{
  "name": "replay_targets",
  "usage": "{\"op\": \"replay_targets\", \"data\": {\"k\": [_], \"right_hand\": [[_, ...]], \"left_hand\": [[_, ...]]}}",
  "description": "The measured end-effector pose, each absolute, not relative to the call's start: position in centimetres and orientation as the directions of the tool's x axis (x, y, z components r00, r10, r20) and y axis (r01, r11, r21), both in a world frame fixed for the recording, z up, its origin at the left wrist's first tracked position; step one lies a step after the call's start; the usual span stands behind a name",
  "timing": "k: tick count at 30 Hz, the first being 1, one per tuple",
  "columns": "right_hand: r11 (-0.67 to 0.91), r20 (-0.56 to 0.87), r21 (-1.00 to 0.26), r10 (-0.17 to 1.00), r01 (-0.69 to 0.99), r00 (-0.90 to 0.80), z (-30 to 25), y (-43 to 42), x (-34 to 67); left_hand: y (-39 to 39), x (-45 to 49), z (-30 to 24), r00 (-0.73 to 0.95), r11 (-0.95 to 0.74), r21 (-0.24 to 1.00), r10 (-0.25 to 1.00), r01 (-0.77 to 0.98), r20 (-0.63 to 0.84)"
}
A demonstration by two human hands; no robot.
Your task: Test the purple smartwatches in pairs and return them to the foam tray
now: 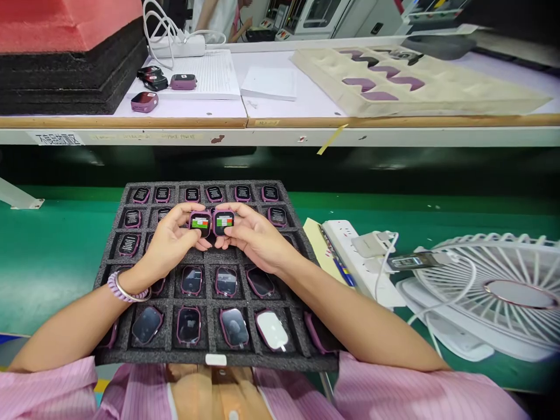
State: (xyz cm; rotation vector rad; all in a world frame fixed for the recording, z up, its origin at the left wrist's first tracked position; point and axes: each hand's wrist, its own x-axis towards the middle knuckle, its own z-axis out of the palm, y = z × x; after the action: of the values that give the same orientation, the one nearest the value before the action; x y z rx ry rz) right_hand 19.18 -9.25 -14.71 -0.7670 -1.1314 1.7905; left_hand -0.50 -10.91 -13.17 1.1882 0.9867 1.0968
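Observation:
Above a black foam tray [207, 356], my left hand [171, 239] grips a purple smartwatch body [200, 224] between thumb and fingers. Right beside it, my right hand [256, 233] pinches a second smartwatch body [223, 223]. Both screens are lit, with green and red bars and some white. The tray's compartments hold several more purple watch bodies; those in the far rows show white text on black. Nearer me the screens look dark, such as this watch [189, 325], apart from one with a white face [272, 330]. My hands and forearms hide some compartments.
Right of the tray lie a power strip [339, 233] with plugs, pens [336, 256] and a white fan [503, 291]. On the shelf are loose watches [184, 81], paper sheets [269, 83], a beige moulded tray [429, 87] and stacked black foam [74, 81]. A person [219, 20] is beyond.

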Motion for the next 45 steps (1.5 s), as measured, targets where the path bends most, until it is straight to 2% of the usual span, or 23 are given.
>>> {"op": "replay_targets", "data": {"k": [13, 21, 45], "right_hand": [[-0.216, -0.064, -0.923, 0.902, -0.318, -0.427, -14.9, -9.3, 19.2], [-0.236, -0.093, -0.922, 0.905, -0.307, -0.416, -15.1, -9.2, 19.0], [-0.183, -0.027, -0.926, 0.904, -0.33, -0.426, -15.2, -9.3, 19.0]], "left_hand": [[-11.0, -0.5, -12.8, 0.207, 0.044, 0.994, 0.978, -0.098, -0.023], [-10.8, -0.4, -13.2, 0.197, -0.02, 0.999, 0.98, -0.035, 0.027], [-10.6, -0.5, -13.9, 0.218, -0.04, 0.997, 0.974, -0.072, 0.055]]}}
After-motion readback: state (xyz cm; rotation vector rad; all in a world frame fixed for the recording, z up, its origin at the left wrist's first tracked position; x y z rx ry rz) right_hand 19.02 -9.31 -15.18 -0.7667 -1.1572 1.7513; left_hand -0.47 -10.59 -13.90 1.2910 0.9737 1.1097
